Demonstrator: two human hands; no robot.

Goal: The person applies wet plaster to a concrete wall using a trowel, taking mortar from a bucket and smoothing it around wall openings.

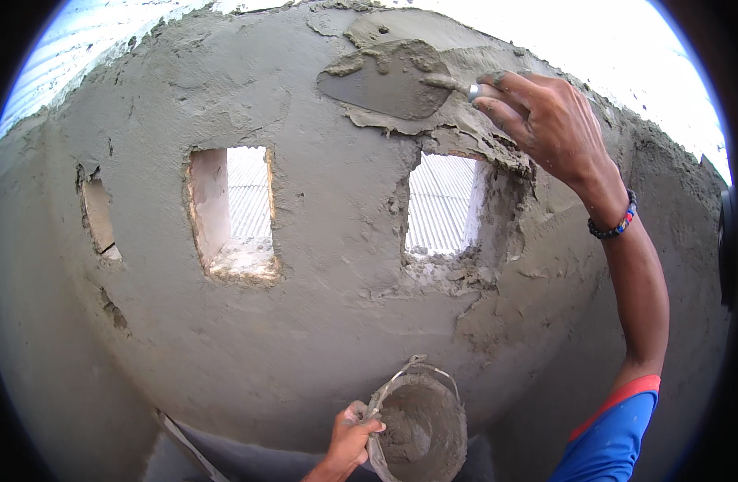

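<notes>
Head view: two bare hands work at one curved-looking wall (337,321) coated in damp grey mortar. At 2 o'clock, the right hand (545,120) has its fingers curled closed around the handle of one trowel (389,87); the broad blade, at 12 o'clock, appears to rest against the wall, its tip toward 9 o'clock, with lumps of mortar along its upper edge. One dark beaded bracelet (614,221), with red and blue beads, circles the right wrist at 3 o'clock, and one blue sleeve (614,438) with a red cuff shows at 4 o'clock. At 6 o'clock, the left hand (351,438) has thumb and fingers closed on the rim of one bucket (447,406), just beside it toward 5 o'clock; the bucket has one raised handle and some mortar inside. Three openings pierce the wall: one narrow opening (98,213) at 9 o'clock, one rectangular opening (211,197) nearer the centre at 9 o'clock, and one rough-edged opening (497,213) at 2 o'clock, below the trowel. Corrugated sheeting (250,189) shows through two.
</notes>
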